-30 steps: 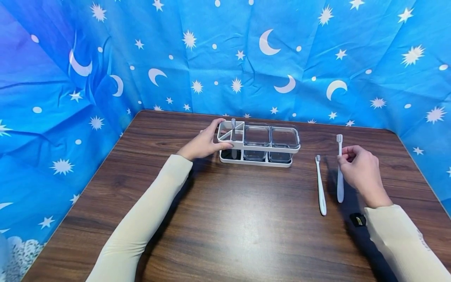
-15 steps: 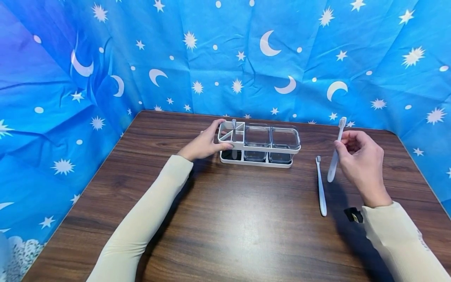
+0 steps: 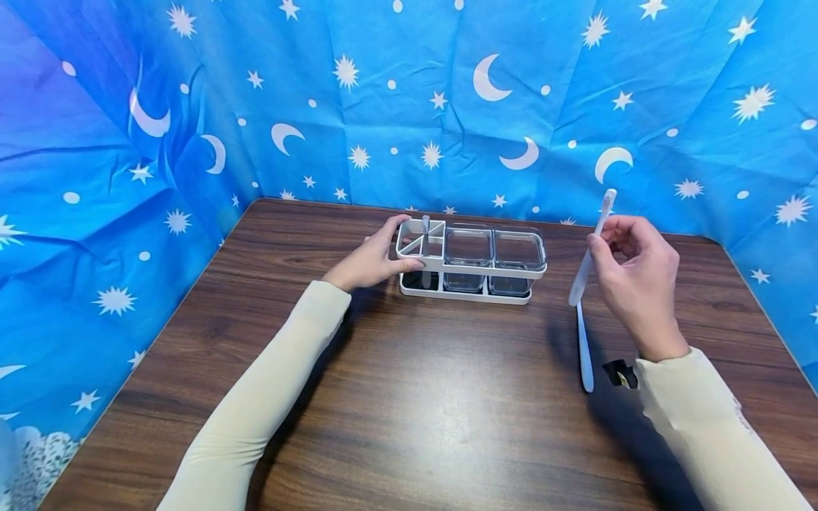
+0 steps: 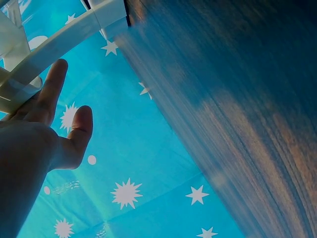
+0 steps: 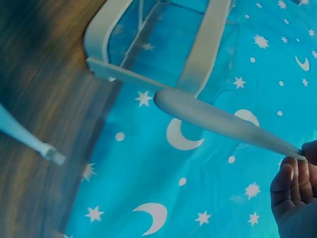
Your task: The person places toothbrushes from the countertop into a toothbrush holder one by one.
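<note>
Three toothbrushes were in view: one in the right hand (image 3: pixel 639 280), one on the table and one in a rack.

Right hand: thumb and fingers closed in a pinch on a slim white plastic toothbrush (image 3: pixel 593 250), with almost no gap between their tips. Brush held tilted in the air, its thick handle end low and angled toward the rack, its other end high. From the right wrist, the grip sat on the thin part of the brush, and the handle end was apart from the other brush.

Left hand (image 3: pixel 371 266): thumb laid on the front of the white plastic rack (image 3: pixel 486 270), fingers round the back of its left end. Spread moderate, about the depth of the rack; the grip was on the upper band.

Rack stood upright toward the far side of the dark brown wood-grain table (image 3: pixel 415 397). Its left section had white dividers, with a pale upright toothbrush (image 3: pixel 425 238) standing among them; exact compartment could not be told. Two clear square cups (image 3: pixel 509 284) sat in the rest.

The pale bluish-white toothbrush (image 3: pixel 585 355) lay on the table right of the rack, its head hidden behind the held brush in the head view.
</note>
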A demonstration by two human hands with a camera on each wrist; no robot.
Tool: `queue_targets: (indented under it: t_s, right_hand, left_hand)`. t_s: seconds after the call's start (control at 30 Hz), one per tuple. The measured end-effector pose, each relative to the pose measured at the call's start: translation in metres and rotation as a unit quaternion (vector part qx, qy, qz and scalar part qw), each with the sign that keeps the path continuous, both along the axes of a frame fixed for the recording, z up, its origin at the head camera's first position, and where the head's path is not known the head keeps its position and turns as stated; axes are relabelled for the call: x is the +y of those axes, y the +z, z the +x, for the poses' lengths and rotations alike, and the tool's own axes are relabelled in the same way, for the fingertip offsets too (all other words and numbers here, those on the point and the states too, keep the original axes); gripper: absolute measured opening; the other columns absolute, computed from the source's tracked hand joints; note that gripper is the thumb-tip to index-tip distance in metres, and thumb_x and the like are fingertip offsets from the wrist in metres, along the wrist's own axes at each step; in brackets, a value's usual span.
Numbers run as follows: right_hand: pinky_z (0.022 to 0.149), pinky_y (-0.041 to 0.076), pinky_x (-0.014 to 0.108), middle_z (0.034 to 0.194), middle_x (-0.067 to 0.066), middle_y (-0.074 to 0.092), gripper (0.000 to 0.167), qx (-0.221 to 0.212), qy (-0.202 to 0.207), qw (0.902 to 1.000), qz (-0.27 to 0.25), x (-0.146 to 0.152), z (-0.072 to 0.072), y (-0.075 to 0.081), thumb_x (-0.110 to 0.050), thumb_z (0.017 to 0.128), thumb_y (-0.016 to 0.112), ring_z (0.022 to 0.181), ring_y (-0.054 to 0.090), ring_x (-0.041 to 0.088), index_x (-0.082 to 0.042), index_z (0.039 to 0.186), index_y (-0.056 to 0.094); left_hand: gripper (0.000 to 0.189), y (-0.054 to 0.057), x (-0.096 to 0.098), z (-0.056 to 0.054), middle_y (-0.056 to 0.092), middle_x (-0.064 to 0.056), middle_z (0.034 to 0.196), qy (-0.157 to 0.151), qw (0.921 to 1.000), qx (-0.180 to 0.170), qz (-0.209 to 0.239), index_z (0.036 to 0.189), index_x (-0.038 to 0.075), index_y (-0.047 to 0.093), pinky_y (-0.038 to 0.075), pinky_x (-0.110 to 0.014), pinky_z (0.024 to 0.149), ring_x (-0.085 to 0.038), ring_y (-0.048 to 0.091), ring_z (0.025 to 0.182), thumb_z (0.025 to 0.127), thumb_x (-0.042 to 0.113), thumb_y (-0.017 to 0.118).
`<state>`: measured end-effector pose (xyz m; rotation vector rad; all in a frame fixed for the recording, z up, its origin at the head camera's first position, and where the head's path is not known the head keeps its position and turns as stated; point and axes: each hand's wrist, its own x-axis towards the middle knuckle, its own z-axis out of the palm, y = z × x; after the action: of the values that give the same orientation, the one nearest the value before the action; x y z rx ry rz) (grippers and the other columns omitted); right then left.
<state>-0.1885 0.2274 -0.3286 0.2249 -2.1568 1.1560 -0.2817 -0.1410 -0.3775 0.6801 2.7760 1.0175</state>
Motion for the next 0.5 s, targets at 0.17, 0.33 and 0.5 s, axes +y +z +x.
queue_targets:
  t_s: [0.17,0.33,0.5]
  right_hand:
    - [0.07,0.046,0.014,0.089,0.007,0.06,0.021,0.027,0.02,0.9992,-0.022,-0.01,-0.004,0.007,0.0,0.085,0.067,0.072,0.055,0.011,0.006,0.105,0.063]
    - [0.069,0.047,0.014,0.087,0.01,0.06,0.02,0.05,0.041,0.9972,-0.037,-0.02,-0.005,0.013,0.005,0.084,0.066,0.073,0.056,0.011,0.009,0.103,0.063]
    - [0.074,0.049,0.017,0.089,0.013,0.06,0.018,0.081,0.091,0.9914,-0.05,-0.032,-0.004,0.018,0.01,0.082,0.066,0.076,0.057,0.013,0.01,0.1,0.062]
  left_hand:
    - [0.096,0.0,0.0,0.001,0.042,-0.009,0.139,0.003,1.0,-0.001,-0.003,0.149,0.024,0.015,0.016,-0.054,0.108,-0.025,0.043,0.125,0.077,0.064,0.065]
    - [0.096,0.001,0.0,0.001,0.034,-0.01,0.146,0.001,1.0,-0.004,-0.005,0.15,0.024,0.015,0.01,-0.056,0.109,-0.027,0.038,0.13,0.077,0.063,0.065]
    - [0.095,0.001,0.0,0.0,0.033,-0.01,0.147,0.001,1.0,-0.002,-0.008,0.149,0.025,0.015,0.011,-0.055,0.109,-0.027,0.038,0.129,0.078,0.062,0.065]
